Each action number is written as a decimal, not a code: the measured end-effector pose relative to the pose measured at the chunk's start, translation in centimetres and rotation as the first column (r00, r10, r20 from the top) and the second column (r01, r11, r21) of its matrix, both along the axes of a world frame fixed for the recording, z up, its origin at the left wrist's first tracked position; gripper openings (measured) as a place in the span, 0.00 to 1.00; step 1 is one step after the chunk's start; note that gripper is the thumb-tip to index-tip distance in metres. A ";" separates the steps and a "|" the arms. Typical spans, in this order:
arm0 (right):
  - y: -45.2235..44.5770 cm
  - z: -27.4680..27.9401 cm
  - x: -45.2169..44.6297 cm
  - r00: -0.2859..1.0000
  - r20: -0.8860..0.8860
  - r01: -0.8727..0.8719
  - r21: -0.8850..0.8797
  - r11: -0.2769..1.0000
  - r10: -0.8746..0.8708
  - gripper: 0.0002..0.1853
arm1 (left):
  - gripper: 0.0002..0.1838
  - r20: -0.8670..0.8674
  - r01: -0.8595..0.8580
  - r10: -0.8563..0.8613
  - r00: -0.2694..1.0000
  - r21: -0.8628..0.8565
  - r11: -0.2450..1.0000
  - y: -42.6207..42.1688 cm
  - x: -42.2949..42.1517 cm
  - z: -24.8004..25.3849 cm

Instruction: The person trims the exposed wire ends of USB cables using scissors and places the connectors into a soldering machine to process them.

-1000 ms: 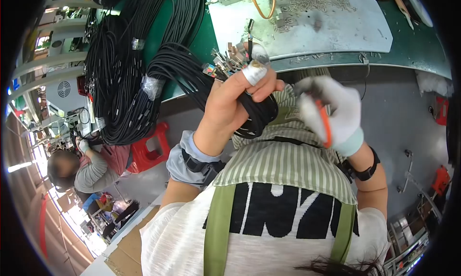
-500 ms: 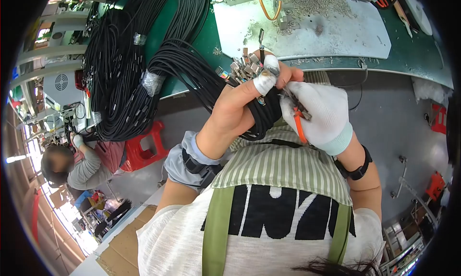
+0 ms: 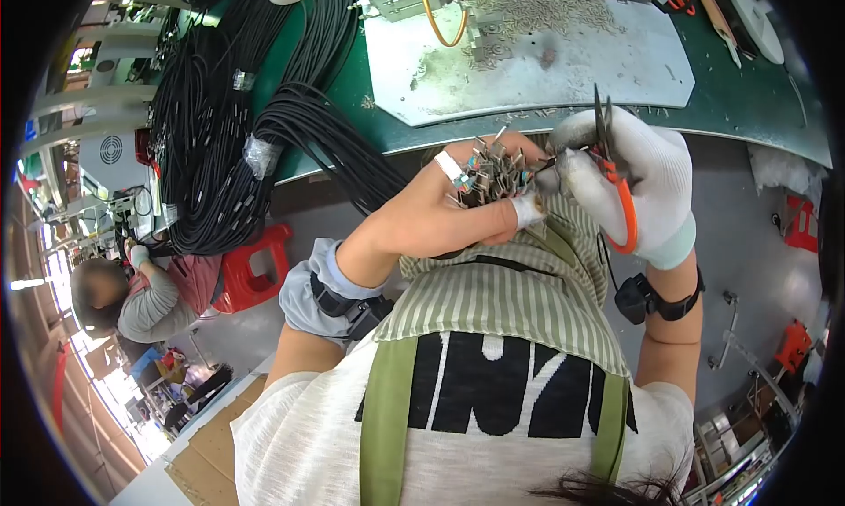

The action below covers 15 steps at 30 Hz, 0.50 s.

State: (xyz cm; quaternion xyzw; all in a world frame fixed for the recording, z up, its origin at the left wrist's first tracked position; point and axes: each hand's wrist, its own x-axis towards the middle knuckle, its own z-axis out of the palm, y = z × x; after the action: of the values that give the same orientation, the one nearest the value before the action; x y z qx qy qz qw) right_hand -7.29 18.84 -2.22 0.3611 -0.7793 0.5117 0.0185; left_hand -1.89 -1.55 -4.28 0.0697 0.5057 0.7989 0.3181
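Note:
My left hand (image 3: 458, 211), with white tape on some fingers, is wrapped round a bundle of black cables (image 3: 339, 141). Their metal connector ends (image 3: 497, 173) bunch up above its thumb, and some coloured wires show among them. On my right hand (image 3: 634, 176) is a white glove with greyed fingertips. That hand holds a pair of orange-handled pliers (image 3: 623, 198), jaws pointing up towards the bench edge. Its thumb and fingertips touch the right side of the connector bundle. What lies between these fingertips is too small to make out.
A white board (image 3: 616, 66) with scattered small metal bits lies on the green bench (image 3: 757, 110). More black cables (image 3: 207, 136) hang over the bench at left. Beyond a red stool (image 3: 255, 268) sits a co-worker (image 3: 163, 299). Tools (image 3: 717, 18) lie at back right.
My left hand has turned, bringing the connector ends to face up. My right hand, lower and apart at first, came in beside the bundle and has risen; the pliers' jaws now point upward.

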 end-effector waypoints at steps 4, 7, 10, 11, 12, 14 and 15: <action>0.0 1.0 -0.1 0.815 0.579 -0.016 0.030 0.999 -0.004 0.09 | 0.17 -0.254 -0.339 0.291 0.922 -0.170 0.925 2.1 -0.2 0.4; 0.8 1.1 -1.3 0.409 0.898 -0.037 -0.161 0.986 0.163 0.12 | 0.17 -0.436 -0.514 0.416 0.798 -0.134 0.847 2.7 0.0 0.4; 1.1 0.1 -1.6 0.349 0.903 -0.029 -0.259 0.966 0.252 0.12 | 0.19 -0.612 -0.436 0.240 0.753 -0.192 0.879 1.8 -0.1 0.4; 1.2 0.0 -1.5 0.319 0.900 -0.024 -0.305 0.952 0.296 0.13 | 0.21 -0.686 -0.401 0.148 0.712 -0.224 0.888 1.7 -0.2 0.6; 1.4 0.0 -1.3 0.320 0.901 -0.011 -0.307 0.952 0.294 0.13 | 0.21 -0.684 -0.389 0.138 0.716 -0.227 0.893 1.6 -0.3 0.8; 1.3 0.7 -0.8 0.288 0.915 0.056 -0.310 0.949 0.282 0.13 | 0.22 -0.849 -0.481 -0.029 0.527 -0.326 0.814 1.7 -0.8 1.9; 1.1 1.0 -0.5 0.273 0.921 0.088 -0.311 0.946 0.277 0.14 | 0.23 -0.899 -0.535 -0.124 0.419 -0.355 0.766 1.7 -0.9 2.3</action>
State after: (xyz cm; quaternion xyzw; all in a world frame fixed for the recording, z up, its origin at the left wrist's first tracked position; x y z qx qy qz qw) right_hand -7.80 19.95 -1.19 0.0199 -0.5216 0.7372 -0.4290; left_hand -2.82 0.12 -2.02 0.3050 0.8224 0.4700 -0.0989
